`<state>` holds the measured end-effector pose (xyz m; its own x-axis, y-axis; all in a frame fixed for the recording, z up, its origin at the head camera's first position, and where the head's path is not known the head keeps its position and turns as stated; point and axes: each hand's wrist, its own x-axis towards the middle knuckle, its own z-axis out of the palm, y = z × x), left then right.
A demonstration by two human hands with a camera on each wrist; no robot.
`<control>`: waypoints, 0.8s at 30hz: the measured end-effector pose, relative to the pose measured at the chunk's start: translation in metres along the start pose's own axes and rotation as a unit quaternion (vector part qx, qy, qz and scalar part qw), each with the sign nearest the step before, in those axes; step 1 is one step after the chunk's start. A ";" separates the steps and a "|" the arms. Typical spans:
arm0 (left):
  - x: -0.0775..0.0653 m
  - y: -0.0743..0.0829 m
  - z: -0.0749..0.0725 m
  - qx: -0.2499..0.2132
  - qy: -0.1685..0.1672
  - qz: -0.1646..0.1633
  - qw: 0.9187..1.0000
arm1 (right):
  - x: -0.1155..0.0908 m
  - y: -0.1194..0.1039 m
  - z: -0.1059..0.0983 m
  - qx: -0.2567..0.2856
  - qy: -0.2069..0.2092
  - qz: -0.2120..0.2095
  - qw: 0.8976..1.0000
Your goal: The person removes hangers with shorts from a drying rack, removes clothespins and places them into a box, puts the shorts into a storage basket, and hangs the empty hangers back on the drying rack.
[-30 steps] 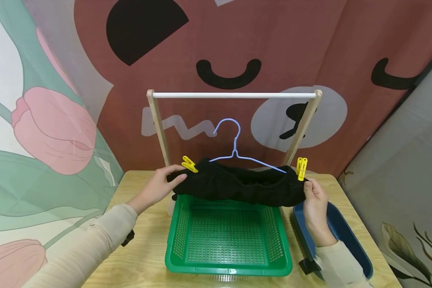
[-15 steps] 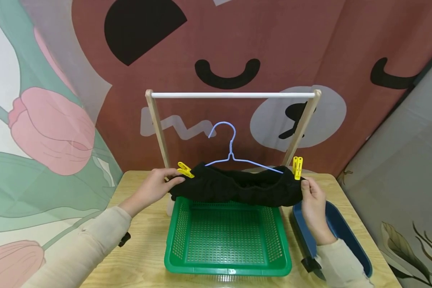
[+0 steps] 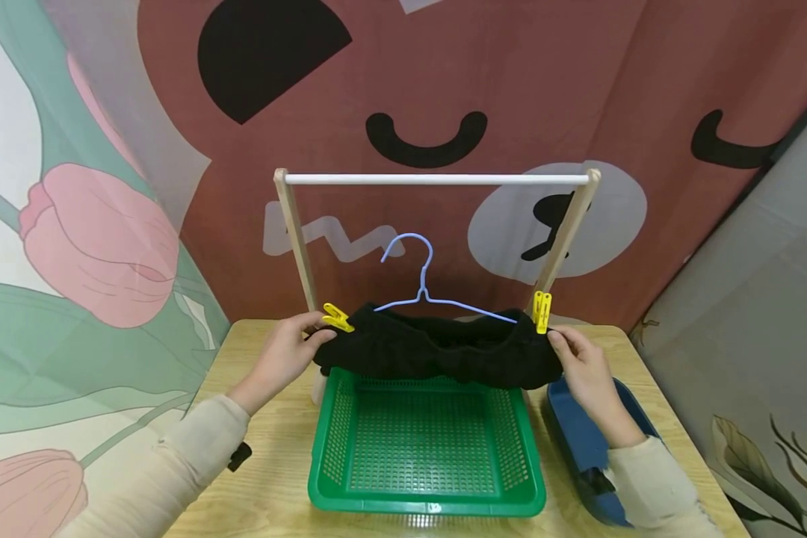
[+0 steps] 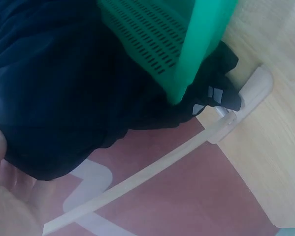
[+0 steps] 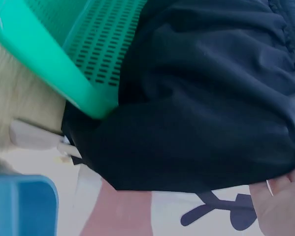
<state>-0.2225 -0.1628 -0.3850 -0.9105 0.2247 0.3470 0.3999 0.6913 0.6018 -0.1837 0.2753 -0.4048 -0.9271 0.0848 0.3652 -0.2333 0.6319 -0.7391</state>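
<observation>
Now the blue wire hanger (image 3: 424, 284) is sitting farther left, hook tip leftward. The left hand (image 3: 281, 357) and right hand (image 3: 585, 370) are pinching the black garment (image 3: 437, 359), its length running crosswise along the green basket (image 3: 376, 506)'s far edge.

Reddish cartoon backdrop (image 3: 538, 82) behind; tulip-print hanging (image 3: 101, 246) left, grey hanging (image 3: 746, 299) right; wood-grain table (image 3: 276, 463).
</observation>
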 end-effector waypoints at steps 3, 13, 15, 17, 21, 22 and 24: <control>-0.002 0.001 0.001 -0.006 0.004 -0.012 1.000 | 0.004 -0.003 -0.008 -0.018 -0.022 -0.005 1.000; -0.006 0.000 0.002 -0.023 0.013 -0.017 0.999 | 0.022 -0.008 -0.028 -0.039 -0.068 -0.071 0.994; -0.007 0.000 0.002 -0.022 0.018 -0.016 0.999 | 0.026 -0.012 -0.033 -0.051 -0.082 -0.078 0.992; -0.007 0.000 0.002 -0.022 0.021 -0.018 0.999 | 0.030 -0.016 -0.039 -0.061 -0.099 -0.083 0.990; -0.009 0.000 0.003 -0.021 0.030 -0.020 0.999 | 0.042 -0.025 -0.049 -0.045 -0.134 -0.084 0.986; -0.009 0.000 0.003 -0.021 0.032 -0.020 0.999 | 0.046 -0.027 -0.052 -0.043 -0.141 -0.083 0.986; -0.009 0.000 0.003 -0.020 0.036 -0.021 0.999 | 0.053 -0.030 -0.058 -0.047 -0.156 -0.078 0.984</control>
<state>-0.2144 -0.1633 -0.3906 -0.9171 0.1452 0.3713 0.3671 0.6707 0.6445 -0.2090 0.3058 -0.3304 -0.9303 -0.2506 0.2677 -0.3657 0.6880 -0.6268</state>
